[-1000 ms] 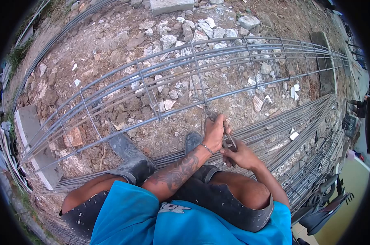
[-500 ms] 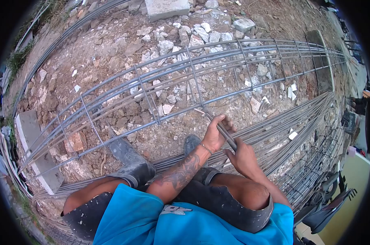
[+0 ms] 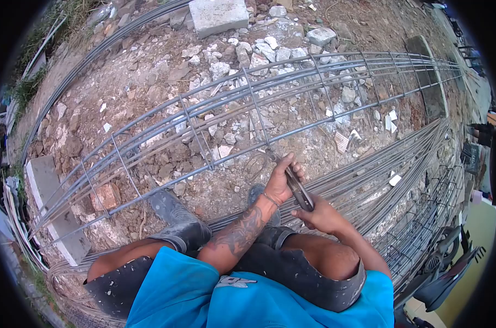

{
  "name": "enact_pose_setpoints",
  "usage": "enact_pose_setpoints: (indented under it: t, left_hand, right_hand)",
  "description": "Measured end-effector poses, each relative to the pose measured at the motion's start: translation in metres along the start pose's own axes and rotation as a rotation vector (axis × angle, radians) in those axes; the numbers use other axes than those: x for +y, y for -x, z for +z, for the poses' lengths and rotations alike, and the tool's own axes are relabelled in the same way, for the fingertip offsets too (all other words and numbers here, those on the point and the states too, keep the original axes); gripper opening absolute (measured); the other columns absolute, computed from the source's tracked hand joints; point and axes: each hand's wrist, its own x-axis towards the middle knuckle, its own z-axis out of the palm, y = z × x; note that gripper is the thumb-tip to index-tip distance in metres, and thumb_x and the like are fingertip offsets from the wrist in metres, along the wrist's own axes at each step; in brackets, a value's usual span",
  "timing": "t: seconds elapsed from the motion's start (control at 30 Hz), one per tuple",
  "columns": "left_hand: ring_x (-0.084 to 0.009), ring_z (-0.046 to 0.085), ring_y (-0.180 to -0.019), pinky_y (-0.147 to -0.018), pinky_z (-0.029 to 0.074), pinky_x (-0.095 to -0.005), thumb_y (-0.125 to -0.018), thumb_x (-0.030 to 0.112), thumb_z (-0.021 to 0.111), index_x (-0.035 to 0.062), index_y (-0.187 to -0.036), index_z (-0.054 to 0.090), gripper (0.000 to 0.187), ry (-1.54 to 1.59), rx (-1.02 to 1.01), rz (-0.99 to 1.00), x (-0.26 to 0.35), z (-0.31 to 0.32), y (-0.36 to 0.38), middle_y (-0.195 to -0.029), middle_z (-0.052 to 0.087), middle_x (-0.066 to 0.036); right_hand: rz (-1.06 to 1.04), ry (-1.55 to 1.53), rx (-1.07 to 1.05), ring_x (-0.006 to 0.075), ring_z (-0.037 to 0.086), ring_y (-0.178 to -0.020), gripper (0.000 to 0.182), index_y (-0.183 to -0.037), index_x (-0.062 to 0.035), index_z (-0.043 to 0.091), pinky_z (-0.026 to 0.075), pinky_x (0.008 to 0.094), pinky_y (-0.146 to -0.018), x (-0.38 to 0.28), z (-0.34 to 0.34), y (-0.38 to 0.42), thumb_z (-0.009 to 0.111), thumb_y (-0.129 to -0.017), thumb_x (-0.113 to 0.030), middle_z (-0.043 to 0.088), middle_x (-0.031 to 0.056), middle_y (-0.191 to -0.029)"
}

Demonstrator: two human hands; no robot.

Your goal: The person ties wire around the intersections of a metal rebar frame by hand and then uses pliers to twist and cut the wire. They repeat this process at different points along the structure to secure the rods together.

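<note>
Dark metal pincers slant between my two hands, their far end close to the lower bar of a long rebar cage. My left hand is closed around the upper part of the pincers. Lower down, my right hand grips the handle ends, its thumb along the near side. A thin loop of wire shows faintly just left of the tool's tip, below the bar. Whether the jaws are touching the wire or the bar is too small to tell.
The cage rests on a concrete block at left and another block at right. Long loose rods lie below it. Broken rubble covers the ground beyond. Wire mesh lies at right. My boots stand near the cage.
The pincers have turned in my hands, showing their handles more broadly. My left hand has shifted slightly left and down, and my right hand slightly down. The view has tilted a little.
</note>
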Motion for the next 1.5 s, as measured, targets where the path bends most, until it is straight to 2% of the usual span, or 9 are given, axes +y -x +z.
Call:
enact_pose_setpoints:
  t: [0.17,0.3,0.37,0.5,0.63,0.83,1.17,1.3,1.5]
  left_hand:
    - [-0.0147,0.058,-0.074,-0.069,0.049,-0.029,-0.089,0.028,0.065,0.0056,-0.094,0.059,0.024,-0.441,0.401,0.166,-0.024,0.023,-0.005,-0.08,0.06,-0.003]
    - [-0.0154,0.053,-0.079,-0.074,0.041,-0.0283,-0.086,0.025,0.068,0.0043,-0.087,0.058,0.023,-0.632,0.362,0.13,-0.036,0.024,0.005,-0.087,0.058,-0.005]
    - [-0.0235,0.053,-0.073,-0.068,0.042,-0.0354,-0.08,0.017,0.069,0.0038,-0.087,0.056,0.02,-1.549,0.615,0.888,-0.047,0.026,0.014,-0.079,0.056,-0.006]
    - [-0.0259,0.052,-0.083,-0.075,0.042,-0.0364,-0.08,0.012,0.068,0.0028,-0.083,0.055,0.016,-1.537,0.035,1.365,0.031,0.123,0.035,-0.086,0.055,-0.011]
    - [-0.0304,0.055,-0.098,-0.09,0.039,-0.0454,-0.086,0.03,0.064,0.0064,-0.113,0.06,0.036,-2.189,0.476,1.552,0.167,0.125,-0.01,-0.103,0.06,-0.013]
    - [-0.0328,0.055,-0.106,-0.093,0.038,-0.0474,-0.09,0.042,0.053,0.0149,-0.13,0.052,0.048,-2.574,0.463,0.83,0.203,0.086,-0.033,-0.114,0.06,-0.014]
    - [-0.0353,0.049,-0.111,-0.101,0.032,-0.0494,-0.079,0.023,0.068,0.0012,-0.123,0.052,0.051,-2.357,0.273,1.539,0.151,0.125,-0.017,-0.117,0.053,-0.019]
    - [-0.0393,0.056,-0.101,-0.086,0.044,-0.0444,-0.082,0.033,0.066,-0.0022,-0.116,0.056,0.05,-2.265,-0.091,0.433,0.065,0.143,0.014,-0.107,0.058,-0.023]
    - [-0.0209,0.06,-0.055,-0.05,0.047,-0.0349,-0.089,0.029,0.061,-0.0049,-0.097,0.057,0.035,-2.024,-0.212,0.239,0.042,0.063,-0.007,-0.066,0.059,-0.012]
  right_hand:
    - [-0.102,0.725,0.617,0.0445,0.061,-0.071,0.024,-0.089,-0.0003,0.053,0.048,0.0517,-0.062,0.066,-0.003,-0.035,0.066,-0.079,-0.018,0.063,0.0224,-0.074]
    - [-0.062,0.258,0.45,0.0373,0.057,-0.062,0.026,-0.085,0.0032,0.056,0.045,0.0443,-0.061,0.094,0.005,-0.04,0.065,-0.082,-0.021,0.06,0.0213,-0.072]
    - [-0.028,0.173,0.395,0.0336,0.055,-0.061,0.028,-0.086,0.0041,0.058,0.044,0.0417,-0.062,0.101,0.008,-0.035,0.063,-0.085,-0.024,0.058,0.0211,-0.07]
    - [-0.343,0.029,0.509,0.0389,0.058,-0.066,0.032,-0.087,0.0037,0.059,0.045,0.0434,-0.065,0.158,0.018,-0.072,0.058,-0.089,-0.029,0.059,0.0225,-0.068]
    - [-0.07,0.175,0.416,0.0402,0.059,-0.067,0.038,-0.086,0.0035,0.059,0.045,0.0456,-0.065,0.156,0.02,-0.088,0.055,-0.091,-0.034,0.058,0.0225,-0.066]
    - [-0.103,-0.024,0.305,0.0278,0.059,-0.053,0.04,-0.082,0.0032,0.058,0.047,0.0422,-0.058,0.143,0.019,-0.094,0.054,-0.093,-0.035,0.057,0.0151,-0.059]
    - [-0.2,-0.127,0.435,0.0335,0.058,-0.059,0.035,-0.089,0.002,0.059,0.045,0.041,-0.059,0.154,0.003,-0.063,0.054,-0.094,-0.032,0.055,0.0195,-0.063]
    - [-0.25,-0.04,0.487,0.0357,0.058,-0.06,0.031,-0.089,0.0006,0.058,0.043,0.0434,-0.058,0.136,-0.012,-0.06,0.056,-0.093,-0.03,0.054,0.0198,-0.063]
    - [-0.385,0.108,0.522,0.0393,0.058,-0.075,0.025,-0.1,-0.0004,0.059,0.045,0.0447,-0.067,0.12,-0.026,-0.061,0.056,-0.092,-0.024,0.056,0.0223,-0.079]
